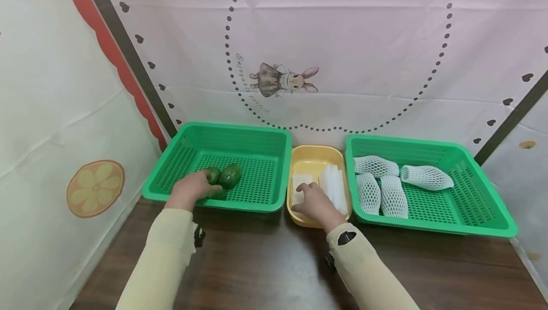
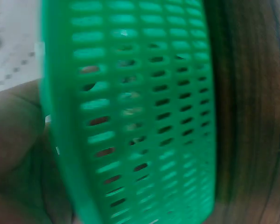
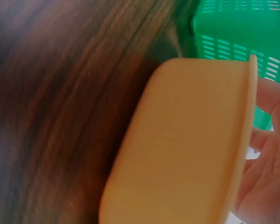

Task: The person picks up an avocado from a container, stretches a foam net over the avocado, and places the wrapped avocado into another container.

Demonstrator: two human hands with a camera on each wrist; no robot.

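My left hand (image 1: pixel 192 190) is inside the left green basket (image 1: pixel 257 131), at its near left side, with the fingers curled over a green fruit (image 1: pixel 212 175). A second green fruit (image 1: pixel 231 175) lies just to the right of my fingertips, touching the first, and a third shows under my hand at the near edge. My right hand (image 1: pixel 314 203) reaches into the yellow tray (image 1: pixel 314 152) between the two baskets, fingers bent down onto a white foam net (image 1: pixel 301 181) at the tray's left side; I cannot tell whether I have it pinched. A stack of nets (image 1: pixel 335 186) lies just right of that hand. The right green basket (image 1: pixel 471 215) holds four net-wrapped pieces (image 1: pixel 393 197). All stand on the brown desk (image 1: pixel 265 262).
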